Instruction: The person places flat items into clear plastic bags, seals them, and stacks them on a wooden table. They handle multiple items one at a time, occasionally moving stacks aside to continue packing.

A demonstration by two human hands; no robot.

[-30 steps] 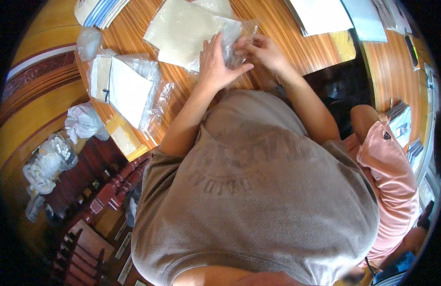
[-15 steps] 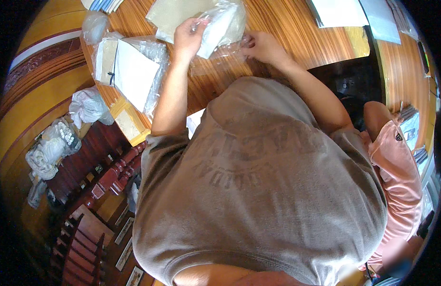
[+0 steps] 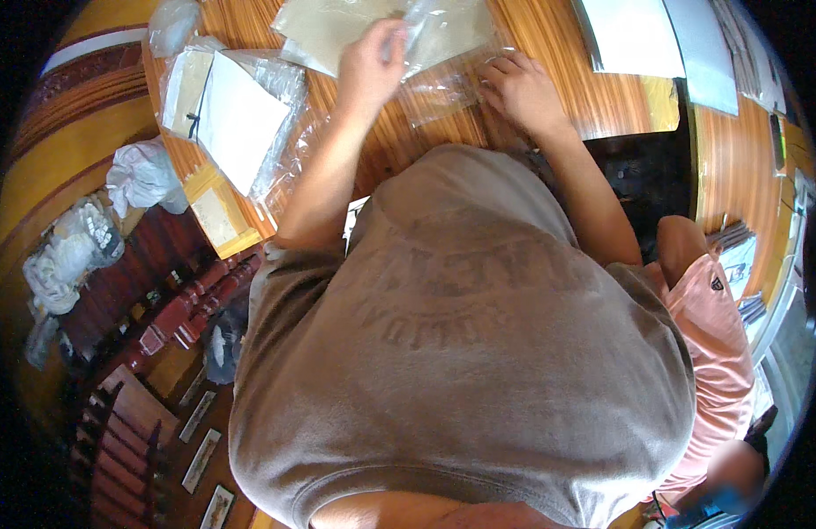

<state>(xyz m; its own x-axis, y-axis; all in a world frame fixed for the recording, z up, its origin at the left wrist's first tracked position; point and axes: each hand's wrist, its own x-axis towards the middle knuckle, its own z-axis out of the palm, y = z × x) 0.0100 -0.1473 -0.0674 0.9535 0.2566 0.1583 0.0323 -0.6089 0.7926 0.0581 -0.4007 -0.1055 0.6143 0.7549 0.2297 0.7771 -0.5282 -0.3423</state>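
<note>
A clear plastic bag (image 3: 439, 99) lies at the near side of a flat greyish-beige packet (image 3: 456, 33) on the wood-grain table. My left hand (image 3: 371, 69) is over the left part of the packet, its thumb and fingers closed at a raised fold of the plastic; the fingertips are slightly blurred. At the bag's right edge, my right hand (image 3: 521, 93) has its fingers bent and closed on the plastic film. Left of my left forearm lies a stack of white sheets (image 3: 240, 115) with a dark tie, resting on crinkled clear plastic.
White sheets (image 3: 628, 35) and a pale blue folder (image 3: 703, 53) lie at the far right. A rounded plastic bundle (image 3: 172, 26) sits at the far left corner. Close on my right is a person in a pink top (image 3: 712, 353). White bags (image 3: 143, 176) rest beyond the table's left edge.
The lifted plastic with a white sheet in it has gone down, and the beige packet shows more. My left hand has moved right; my right hand has moved right along the bag's edge.
</note>
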